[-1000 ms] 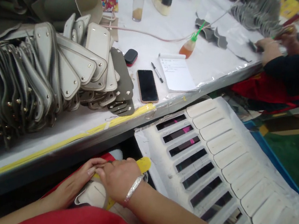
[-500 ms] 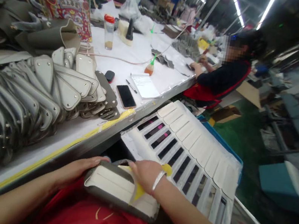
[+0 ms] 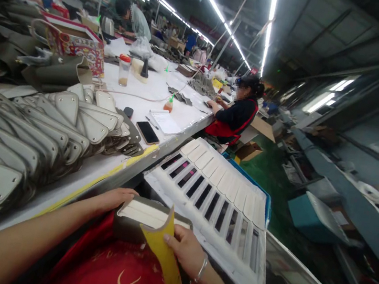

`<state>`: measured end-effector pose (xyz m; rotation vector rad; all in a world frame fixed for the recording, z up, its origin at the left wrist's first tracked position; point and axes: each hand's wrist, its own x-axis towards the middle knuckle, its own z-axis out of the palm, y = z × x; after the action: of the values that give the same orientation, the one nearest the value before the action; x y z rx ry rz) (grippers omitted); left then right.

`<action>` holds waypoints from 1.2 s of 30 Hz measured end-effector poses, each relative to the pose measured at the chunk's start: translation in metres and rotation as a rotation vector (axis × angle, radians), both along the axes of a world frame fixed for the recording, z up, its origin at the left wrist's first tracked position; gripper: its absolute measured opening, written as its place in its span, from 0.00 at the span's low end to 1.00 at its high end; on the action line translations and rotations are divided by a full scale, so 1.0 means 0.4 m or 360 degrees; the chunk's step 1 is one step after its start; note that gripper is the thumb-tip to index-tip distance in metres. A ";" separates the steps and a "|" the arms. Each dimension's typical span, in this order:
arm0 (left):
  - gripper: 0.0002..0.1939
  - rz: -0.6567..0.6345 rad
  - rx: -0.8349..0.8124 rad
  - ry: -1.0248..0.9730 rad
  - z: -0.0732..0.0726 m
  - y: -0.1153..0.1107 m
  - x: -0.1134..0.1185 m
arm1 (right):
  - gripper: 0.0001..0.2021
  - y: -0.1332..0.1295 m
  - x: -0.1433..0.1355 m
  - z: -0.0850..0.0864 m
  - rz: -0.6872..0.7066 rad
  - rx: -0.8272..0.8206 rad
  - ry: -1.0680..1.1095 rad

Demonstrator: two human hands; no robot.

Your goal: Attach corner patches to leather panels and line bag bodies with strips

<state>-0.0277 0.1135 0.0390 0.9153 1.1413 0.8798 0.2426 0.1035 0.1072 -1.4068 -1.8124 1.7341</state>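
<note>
A grey-green piece with a cream face rests against the red apron at my lap. My left hand grips its left end, most of the fingers hidden behind it. My right hand is closed on a curved yellow strip, thumb on top, which hangs down in front of the piece's right part. A silver bracelet is on the right wrist.
Stacked grey riveted pieces cover the left of the white table, with a phone, notepad and orange bottle beyond. A slotted white tray stands right. A person sits farther along.
The yellow strip, earlier mostly behind my right hand, now hangs forward over the piece. My right hand has turned, its thumb on the strip. The camera view has tilted up.
</note>
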 end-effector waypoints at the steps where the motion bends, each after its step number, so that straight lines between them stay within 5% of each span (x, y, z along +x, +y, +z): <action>1: 0.17 0.0013 0.0013 0.0005 0.002 -0.005 -0.002 | 0.16 -0.010 -0.005 -0.010 0.0007 0.0114 -0.0082; 5: 0.20 0.0108 -0.0039 0.0035 0.013 -0.026 -0.034 | 0.18 -0.039 -0.041 -0.043 -0.0173 0.0278 -0.0104; 10: 0.27 0.0372 -0.0136 0.0149 0.029 -0.082 -0.046 | 0.24 -0.083 -0.136 -0.097 -0.0391 -0.0233 0.0202; 18: 0.30 0.0235 -0.0300 -0.0364 0.050 -0.092 0.014 | 0.30 -0.141 -0.269 -0.174 -0.0525 -0.0697 0.0434; 28: 0.30 0.0114 -0.0266 -0.0869 0.023 -0.049 0.068 | 0.31 -0.101 -0.215 -0.153 -0.0534 -0.0697 0.0475; 36: 0.35 0.0326 -0.0279 -0.0710 -0.036 -0.045 0.055 | 0.32 -0.078 -0.223 -0.183 -0.0456 -0.0888 0.0554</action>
<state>-0.0058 0.0954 0.0246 0.4316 0.9126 1.0683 0.1533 0.0724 0.0341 -1.3437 -0.9346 2.2419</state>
